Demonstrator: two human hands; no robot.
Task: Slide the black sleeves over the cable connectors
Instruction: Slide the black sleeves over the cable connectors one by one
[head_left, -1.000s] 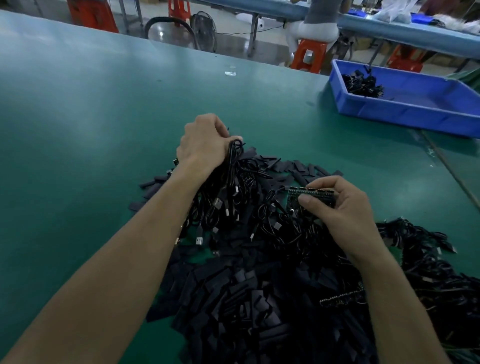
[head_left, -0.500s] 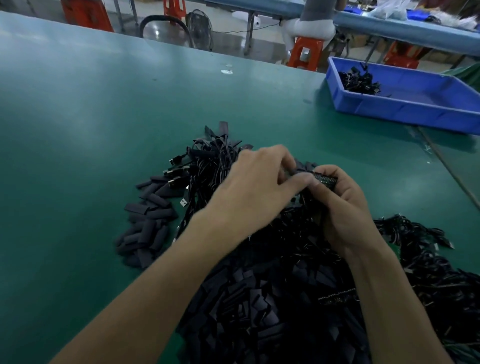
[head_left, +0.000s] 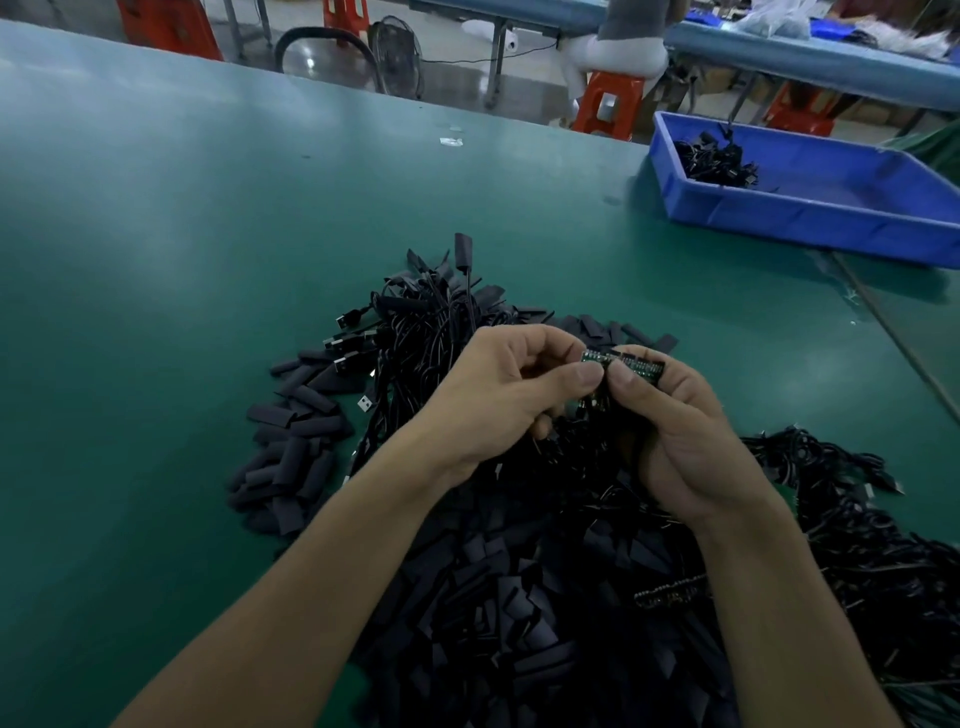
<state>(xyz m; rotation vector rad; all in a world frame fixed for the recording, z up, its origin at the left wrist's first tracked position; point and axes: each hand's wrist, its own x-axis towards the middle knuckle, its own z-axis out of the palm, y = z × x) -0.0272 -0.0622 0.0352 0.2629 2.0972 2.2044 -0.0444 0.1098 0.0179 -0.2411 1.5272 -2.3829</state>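
Both hands meet above a heap of black cables (head_left: 426, 332) on the green table (head_left: 208, 234). My right hand (head_left: 691, 441) grips a small strip of green circuit-board connectors (head_left: 636, 364) between thumb and fingers. My left hand (head_left: 509, 395) pinches the left end of that same strip with thumb and forefinger. Loose flat black sleeves (head_left: 291, 452) lie in a spread to the left and in a thick pile (head_left: 519, 623) below my wrists. One cable end with a sleeve on it (head_left: 463, 252) sticks up at the far side of the heap.
A blue tray (head_left: 831, 218) holding a small bundle of black cables (head_left: 719, 161) stands at the back right. More tangled cables (head_left: 883, 545) lie to the right. Beyond the table's far edge are orange stools (head_left: 608, 104), a fan and a seated person.
My left hand let go of the cable bundle it held at the far side, came across to the right hand and now pinches the connector strip. The bundle lies on the table.
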